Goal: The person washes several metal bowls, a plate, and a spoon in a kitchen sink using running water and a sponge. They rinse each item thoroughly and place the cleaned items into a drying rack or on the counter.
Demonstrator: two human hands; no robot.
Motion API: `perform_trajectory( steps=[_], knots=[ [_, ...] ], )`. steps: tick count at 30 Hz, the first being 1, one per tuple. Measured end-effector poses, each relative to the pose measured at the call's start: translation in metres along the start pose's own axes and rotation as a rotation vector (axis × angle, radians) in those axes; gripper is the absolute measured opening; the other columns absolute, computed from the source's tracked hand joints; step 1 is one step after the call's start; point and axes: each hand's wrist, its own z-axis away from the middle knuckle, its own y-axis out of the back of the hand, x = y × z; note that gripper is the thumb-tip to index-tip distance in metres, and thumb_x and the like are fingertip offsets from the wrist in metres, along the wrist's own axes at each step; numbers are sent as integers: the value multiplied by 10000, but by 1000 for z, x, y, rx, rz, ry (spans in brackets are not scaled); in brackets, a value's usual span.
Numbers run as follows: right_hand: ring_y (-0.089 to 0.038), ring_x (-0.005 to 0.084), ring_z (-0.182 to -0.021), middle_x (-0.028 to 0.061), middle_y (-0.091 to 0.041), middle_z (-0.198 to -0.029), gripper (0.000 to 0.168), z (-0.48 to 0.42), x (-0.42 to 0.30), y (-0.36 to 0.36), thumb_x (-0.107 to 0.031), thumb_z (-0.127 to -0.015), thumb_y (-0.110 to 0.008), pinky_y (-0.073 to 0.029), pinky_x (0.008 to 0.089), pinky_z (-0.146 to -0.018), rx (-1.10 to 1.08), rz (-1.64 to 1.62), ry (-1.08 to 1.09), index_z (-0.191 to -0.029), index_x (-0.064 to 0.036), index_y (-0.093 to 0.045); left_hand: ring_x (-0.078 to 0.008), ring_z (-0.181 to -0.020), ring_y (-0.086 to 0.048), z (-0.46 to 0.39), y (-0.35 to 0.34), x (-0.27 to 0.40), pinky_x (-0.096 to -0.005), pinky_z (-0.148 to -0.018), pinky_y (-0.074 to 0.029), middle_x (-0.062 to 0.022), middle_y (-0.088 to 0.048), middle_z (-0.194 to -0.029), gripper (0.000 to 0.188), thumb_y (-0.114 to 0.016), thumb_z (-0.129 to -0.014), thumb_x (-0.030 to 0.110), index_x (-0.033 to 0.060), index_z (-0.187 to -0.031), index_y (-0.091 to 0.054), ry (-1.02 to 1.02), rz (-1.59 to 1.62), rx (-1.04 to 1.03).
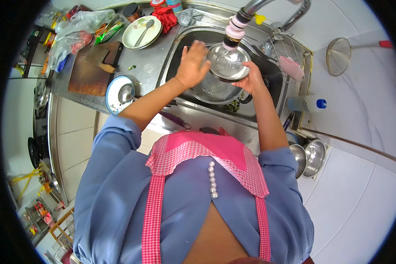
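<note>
My right hand [251, 79] grips the right rim of a shiny metal bowl [229, 64], tilted beneath the faucet's pink and black nozzle [233, 34]. My left hand [194, 64] is at the bowl's left side, fingers apart and slightly blurred, holding nothing. Under the bowl a larger metal pot [214, 94] with a black handle sits in the sink [274, 95]. Green vegetable scraps [231, 106] lie on the sink bottom beside the pot. Whether water is running from the nozzle is hard to tell.
Left on the counter are a cleaver [98, 56] on a wooden cutting board [82, 81], a plate with a spoon [127, 34] and a blue-rimmed bowl with a ladle [110, 100]. A wire rack with a pink sponge [291, 68], a plastic bottle [305, 103] and a strainer [338, 56] are at right.
</note>
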Motion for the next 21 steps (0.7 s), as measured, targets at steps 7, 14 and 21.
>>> perform_trajectory(
  steps=[7, 14, 21],
  knots=[
    [-502, 332, -1049, 160, -486, -1199, 475, -33, 42, -35, -198, -743, -529, -348, 543, -935, -277, -498, 72, -1173, -33, -414, -200, -1049, -522, -24, -8, -14, -342, -927, -379, -95, -547, -1162, 456, -359, -944, 389, 29, -1192, -490, 927, 1347, -188],
    [-524, 296, -1034, 157, -543, -1118, 541, -28, 12, -29, -103, -708, -525, -395, 414, -901, 164, 321, 658, -1231, -27, -412, -224, -1101, -503, -19, -42, -5, -388, -945, -401, -81, -511, -1232, 504, -266, -945, 459, 87, -1220, -465, 1311, 1781, -54],
    [-563, 304, -965, 174, -564, -1107, 696, 39, -43, -50, -319, -700, -540, -429, 379, -845, 407, 1153, 432, -1307, -31, -356, -172, -786, -614, 3, -91, 15, -260, -662, -502, -87, -624, -893, 322, -656, -797, 250, 1, -989, -586, 1136, 1293, -511]
  ],
)
